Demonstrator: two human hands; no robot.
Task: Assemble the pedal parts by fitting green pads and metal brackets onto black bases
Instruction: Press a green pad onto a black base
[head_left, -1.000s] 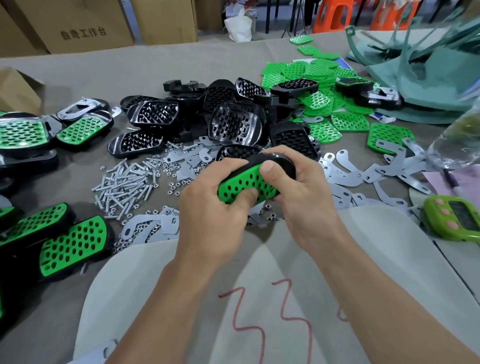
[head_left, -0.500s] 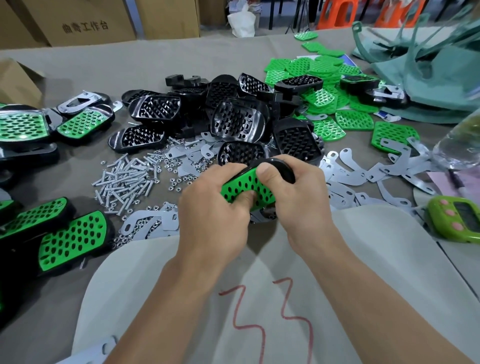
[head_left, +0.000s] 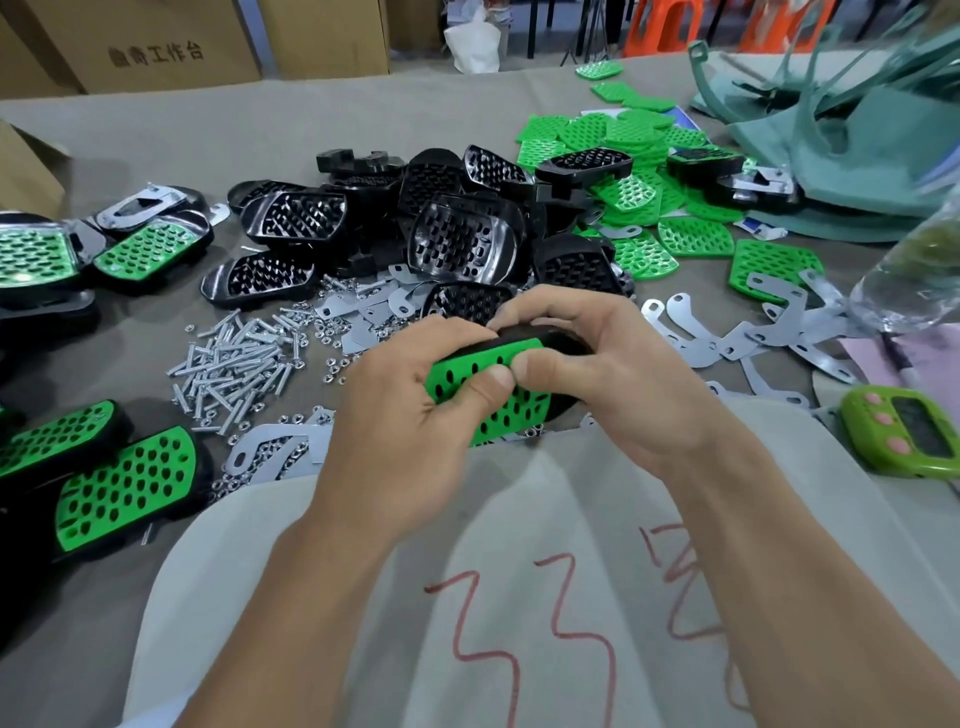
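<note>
- Both hands hold one pedal between them, over the near edge of the desk. The left hand and right hand curl round a black base, and the two thumbs press side by side on the green pad lying on its top face.
- This looks like the pad-seating step. Whether the pad is fully home, or a bracket is on the underside, is hidden.
- Done so far: to the left of the left hand lie finished-looking pedals, green pads set in black bases. More padded pedals lie farther off on that side.
- Left to do, by my judgement, is a good deal. Just beyond the hands sits a heap of bare bases, and beyond and to the right are loose pads.
- Loose metal brackets lie to the right of the right hand. Screws and nuts are spread beyond the left hand.
</note>
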